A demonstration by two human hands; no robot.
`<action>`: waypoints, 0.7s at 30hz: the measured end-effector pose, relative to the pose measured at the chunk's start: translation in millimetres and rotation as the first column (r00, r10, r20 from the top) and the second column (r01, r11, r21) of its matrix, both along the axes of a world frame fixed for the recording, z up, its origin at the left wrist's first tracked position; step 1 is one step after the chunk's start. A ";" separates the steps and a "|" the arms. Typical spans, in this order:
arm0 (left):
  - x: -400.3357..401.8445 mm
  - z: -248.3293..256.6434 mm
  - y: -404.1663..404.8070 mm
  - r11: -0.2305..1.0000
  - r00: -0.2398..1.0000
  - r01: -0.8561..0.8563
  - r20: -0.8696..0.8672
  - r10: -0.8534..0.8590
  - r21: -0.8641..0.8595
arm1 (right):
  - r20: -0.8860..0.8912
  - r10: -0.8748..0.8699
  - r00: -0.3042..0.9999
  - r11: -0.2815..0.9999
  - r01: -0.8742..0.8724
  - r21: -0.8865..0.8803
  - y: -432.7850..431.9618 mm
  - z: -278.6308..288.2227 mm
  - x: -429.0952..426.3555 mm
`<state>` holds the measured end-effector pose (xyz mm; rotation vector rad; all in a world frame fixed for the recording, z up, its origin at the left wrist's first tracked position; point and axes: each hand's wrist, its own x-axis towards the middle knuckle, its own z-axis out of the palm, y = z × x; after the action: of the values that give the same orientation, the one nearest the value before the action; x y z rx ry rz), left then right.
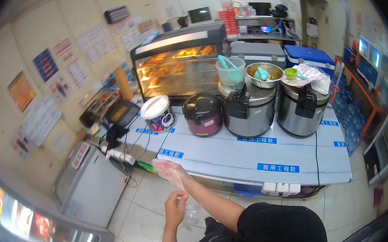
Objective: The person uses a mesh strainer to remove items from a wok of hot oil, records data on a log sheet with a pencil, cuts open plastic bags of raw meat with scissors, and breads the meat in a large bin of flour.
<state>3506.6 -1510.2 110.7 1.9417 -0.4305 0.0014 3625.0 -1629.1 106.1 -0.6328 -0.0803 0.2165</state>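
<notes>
My right hand [167,169] wears a clear disposable plastic glove [179,180] and reaches over the near edge of the steel-topped table [219,160]. Its fingers are stretched out and nothing shows in them. Just below it, my bare left hand [175,206] pinches the glove's loose cuff near the right wrist. More clear plastic [191,214] hangs beside the left hand; whether it is part of the same glove cannot be told. A maroon rice cooker [203,120] and two large steel cookers [250,121] [300,116] stand farther back on the table.
Behind the cookers is a heated display case [178,70] with fried food. A white-lidded bucket [157,114], a steel bowl [265,75] and a translucent tub [230,71] are nearby. A chest freezer [91,186] stands left. Power sockets [280,188] line the table's front; a cable [317,158] crosses its top.
</notes>
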 end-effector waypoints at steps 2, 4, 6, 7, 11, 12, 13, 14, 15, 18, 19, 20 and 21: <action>-61.0 1.6 21.3 0.995 0.995 -0.091 -0.039 0.089 -0.043 | 0.035 0.004 0.999 0.938 0.008 -0.347 -4.8 -12.0 -47.2; -115.2 -9.2 47.4 0.977 0.981 -0.161 -0.131 0.143 -0.141 | 0.051 0.067 0.996 0.802 -0.024 -0.597 -11.6 -22.6 -92.0; -172.2 -21.3 66.9 0.964 0.964 -0.256 -0.091 0.249 -0.071 | 0.185 0.245 0.952 0.657 -0.022 -0.753 -13.7 -34.1 -142.1; -203.2 -12.9 68.5 0.946 0.946 -0.324 -0.025 0.325 0.015 | 0.325 0.368 0.871 0.598 0.046 -0.800 -10.7 -33.9 -172.1; -303.6 -2.4 71.1 0.812 0.807 -0.550 -0.373 0.457 -0.194 | 0.406 0.659 0.634 0.540 -0.022 -0.841 6.6 -16.9 -295.7; -324.7 17.1 53.0 0.800 0.812 -0.569 -0.290 0.507 -0.191 | 0.435 0.674 0.596 0.531 0.017 -0.847 0.7 -14.8 -315.8; -343.4 13.5 47.1 0.798 0.809 -0.572 -0.292 0.510 -0.189 | 0.463 0.689 0.557 0.526 0.055 -0.849 -4.2 -12.4 -335.4; -362.8 6.1 44.2 0.758 0.784 -0.613 -0.286 0.551 -0.222 | 0.390 0.776 0.495 0.438 0.021 -0.899 -9.6 -10.0 -350.2; -380.1 7.1 34.2 0.713 0.756 -0.653 -0.282 0.591 -0.256 | 0.309 0.852 0.423 0.343 -0.005 -0.939 -16.2 -7.3 -364.3; -442.5 12.9 1.2 0.678 0.697 -0.715 -0.263 0.667 -0.174 | 0.231 0.928 0.293 0.212 0.094 -0.973 -43.1 -1.4 -402.5; -462.4 10.5 -10.5 0.653 0.661 -0.745 -0.274 0.698 -0.133 | 0.235 0.927 0.291 0.216 0.096 -0.972 -54.5 -5.8 -415.4; -480.1 -5.5 -22.0 0.623 0.650 -0.760 -0.253 0.717 -0.186 | 0.314 0.910 0.273 0.292 0.118 -0.949 -67.5 -12.6 -430.2; -501.6 -20.8 -30.7 0.627 0.652 -0.758 -0.248 0.716 -0.182 | 0.392 0.884 0.256 0.368 0.137 -0.920 -82.4 -20.4 -445.5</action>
<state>3005.0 -1540.8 89.9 1.6963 0.4935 0.4290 3179.5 -1711.5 85.8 -1.7562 -1.4434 0.5048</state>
